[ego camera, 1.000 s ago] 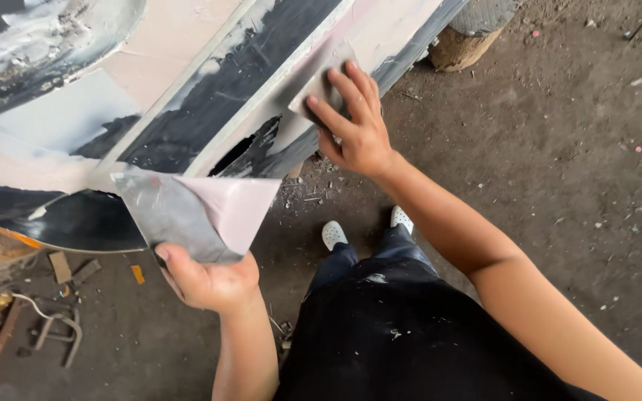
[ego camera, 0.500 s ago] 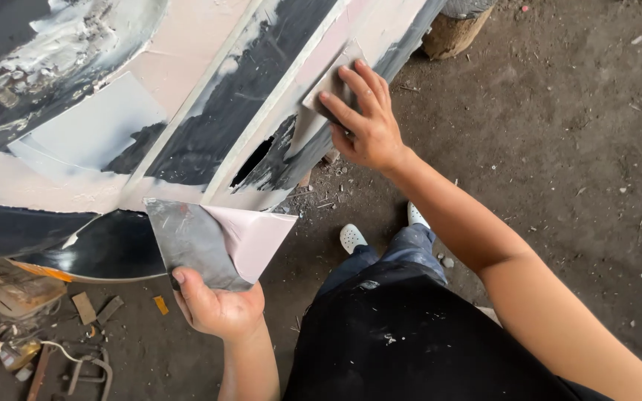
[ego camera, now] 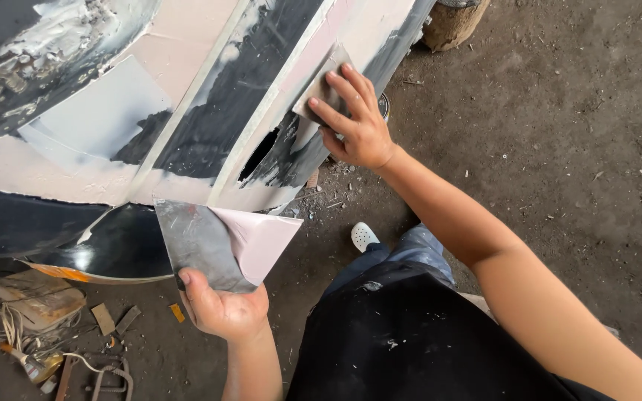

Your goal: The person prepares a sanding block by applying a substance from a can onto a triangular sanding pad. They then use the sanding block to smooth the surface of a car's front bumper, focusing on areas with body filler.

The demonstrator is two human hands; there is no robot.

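Note:
My right hand (ego camera: 354, 119) presses a small flat metal spreader (ego camera: 319, 83) against a car body panel (ego camera: 187, 111). The panel is black and patched with pale pink filler and grey primer, with a dark hole (ego camera: 260, 154) just left of the hand. My left hand (ego camera: 221, 306) is lower, below the panel's edge. It grips a square metal plate (ego camera: 200, 245) that carries a smear of pink filler (ego camera: 258, 236) on its right half. The plate is tilted up toward the panel.
The ground (ego camera: 559, 134) is bare dirt and concrete with small debris. A wooden block (ego camera: 451, 24) stands at the top by the panel's end. Scrap, cord and tools (ego camera: 31, 327) lie at the lower left. My white shoe (ego camera: 364, 236) shows below the panel.
My right hand with the spreader has slid up and to the right along the panel. My left hand with the plate has shifted down and right in view.

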